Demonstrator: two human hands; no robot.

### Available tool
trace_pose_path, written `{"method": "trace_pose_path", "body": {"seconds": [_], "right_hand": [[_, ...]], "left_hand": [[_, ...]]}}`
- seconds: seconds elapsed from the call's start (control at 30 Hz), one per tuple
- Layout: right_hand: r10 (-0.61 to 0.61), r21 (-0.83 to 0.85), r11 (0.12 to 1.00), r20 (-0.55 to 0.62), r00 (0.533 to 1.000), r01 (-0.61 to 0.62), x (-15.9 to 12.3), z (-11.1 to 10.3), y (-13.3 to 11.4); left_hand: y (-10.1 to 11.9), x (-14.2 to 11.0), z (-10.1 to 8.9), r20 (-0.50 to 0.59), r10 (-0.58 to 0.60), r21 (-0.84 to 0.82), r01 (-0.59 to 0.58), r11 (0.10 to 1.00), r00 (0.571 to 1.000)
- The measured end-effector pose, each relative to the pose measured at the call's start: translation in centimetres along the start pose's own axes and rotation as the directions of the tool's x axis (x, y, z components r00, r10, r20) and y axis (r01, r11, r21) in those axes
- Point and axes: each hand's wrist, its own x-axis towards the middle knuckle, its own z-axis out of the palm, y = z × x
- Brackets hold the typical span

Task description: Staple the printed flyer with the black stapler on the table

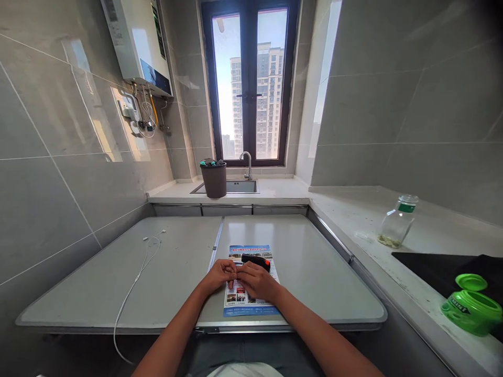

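Note:
My left hand (220, 274) and my right hand (255, 281) meet fingertip to fingertip over a printed flyer (251, 302) lying on the grey folding table (314, 272). The fingers of both hands pinch together at one small spot; whatever sits between them is too small to make out. A black device with an orange-red end (256, 261) rests on the flyer just beyond my right hand, apart from the fingers.
A white earphone cable (137, 275) trails across the table's left half and over its front edge. On the right counter stand a glass jar (396, 222) and a green open-lidded container (471, 306) by a black hob. At the back are a brown bin (214, 179), sink and tap (247, 165).

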Motion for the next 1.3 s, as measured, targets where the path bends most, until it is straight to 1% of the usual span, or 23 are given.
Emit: {"method": "trace_pose_path", "body": {"seconds": [0.07, 0.13, 0.27, 0.37, 0.4, 0.43, 0.47, 0.5, 0.53, 0.57, 0.6, 0.63, 0.7, 0.73, 0.8, 0.83, 0.9, 0.97, 1.07, 1.13, 1.2, 1.27, 1.3], "right_hand": [[-0.021, -0.011, 1.0, -0.002, 1.0, 0.021, 0.0, 0.1, 0.1], [-0.001, -0.005, 1.0, -0.004, 1.0, 0.001, -0.1, 0.1, 0.2], [0.125, 0.073, 0.99, -0.065, 0.99, -0.12, -0.1, 0.3, 0.2], [0.15, 0.104, 0.985, -0.082, 0.985, -0.141, -0.3, 0.3, 0.5], [0.182, 0.099, 0.98, -0.105, 0.978, -0.171, -0.5, 0.1, 0.8], [0.244, 0.086, 0.969, -0.145, 0.959, -0.233, -0.6, -0.3, 1.2], [0.333, 0.062, 0.943, -0.196, 0.922, -0.328, -0.8, -0.8, 1.9], [0.446, 0.026, 0.89, -0.248, 0.86, -0.454, -1.1, -1.5, 2.8], [0.558, -0.012, 0.81, -0.293, 0.776, -0.587, -1.4, -2.4, 3.9], [0.662, -0.063, 0.697, -0.329, 0.674, -0.715, -1.7, -3.4, 5.1], [0.752, -0.125, 0.56, -0.338, 0.566, -0.819, -2.1, -4.4, 6.6], [0.787, -0.147, 0.492, -0.346, 0.511, -0.858, -2.5, -5.4, 8.1], [0.824, -0.171, 0.398, -0.364, 0.433, -0.901, -3.5, -6.9, 11.1], [0.843, -0.182, 0.354, -0.363, 0.397, -0.917, -4.0, -7.4, 12.5], [0.879, -0.207, 0.287, -0.332, 0.343, -0.935, -5.0, -7.7, 14.8], [0.891, -0.22, 0.267, -0.313, 0.327, -0.938, -5.5, -7.6, 15.7], [0.904, -0.244, 0.254, -0.283, 0.319, -0.936, -6.4, -7.1, 16.8], [0.906, -0.259, 0.262, -0.266, 0.329, -0.93, -6.9, -6.8, 17.3], [0.902, -0.263, 0.278, -0.258, 0.345, -0.924, -7.2, -6.7, 17.4], [0.902, -0.258, 0.279, -0.261, 0.344, -0.925, -7.2, -6.7, 17.0], [0.91, -0.243, 0.28, -0.242, 0.337, -0.929, -7.2, -6.1, 16.0], [0.921, -0.217, 0.299, -0.189, 0.34, -0.929, -7.3, -5.1, 14.6], [0.924, -0.2, 0.313, -0.162, 0.347, -0.928, -7.3, -4.4, 13.8]], "left_hand": [[0.4, -0.1, 0.1, -0.011, 0.008, 0.005, -0.008, 1.0, 1.0], [0.8, -0.1, 0.3, -0.025, 0.011, 0.015, -0.011, 1.0, 1.0], [1.3, -0.2, 0.5, -0.043, 0.014, 0.023, -0.013, 1.0, 0.999], [1.3, -0.2, 0.5, -0.037, 0.01, 0.029, -0.009, 1.0, 0.999], [1.3, -0.2, 0.4, -0.05, 0.02, 0.029, -0.018, 0.999, 0.999], [1.3, -0.1, 0.3, -0.074, 0.038, 0.032, -0.036, 0.999, 0.997], [1.4, -0.1, 0.1, -0.109, 0.065, 0.036, -0.061, 0.997, 0.992], [1.4, -0.1, 0.0, -0.148, 0.094, 0.041, -0.089, 0.995, 0.984], [1.4, -0.1, -0.2, -0.184, 0.119, 0.045, -0.112, 0.993, 0.976], [1.4, -0.1, -0.4, -0.213, 0.135, 0.049, -0.127, 0.991, 0.968], [1.3, -0.1, -0.6, -0.234, 0.142, 0.049, -0.134, 0.99, 0.962], [1.3, 0.0, -0.7, -0.25, 0.141, 0.048, -0.134, 0.99, 0.958], [1.2, 0.1, -0.8, -0.27, 0.132, 0.047, -0.124, 0.991, 0.954], [1.2, 0.1, -0.9, -0.28, 0.129, 0.049, -0.12, 0.992, 0.951], [1.1, 0.2, -0.9, -0.302, 0.127, 0.052, -0.117, 0.992, 0.945], [1.0, 0.3, -1.0, -0.317, 0.127, 0.055, -0.115, 0.992, 0.94], [1.0, 0.3, -1.1, -0.351, 0.124, 0.061, -0.109, 0.992, 0.928], [1.1, 0.3, -1.2, -0.38, 0.117, 0.07, -0.097, 0.993, 0.918], [1.1, 0.2, -1.2, -0.405, 0.095, 0.102, -0.059, 0.993, 0.909], [1.1, 0.2, -1.0, -0.426, 0.093, 0.147, -0.033, 0.989, 0.9], [1.0, 0.3, -1.0, -0.435, 0.121, 0.227, -0.021, 0.974, 0.892], [0.9, 0.4, -1.3, -0.433, 0.182, 0.371, -0.009, 0.929, 0.883], [0.8, 0.6, -1.6, -0.437, 0.217, 0.474, 0.018, 0.881, 0.873]]}}
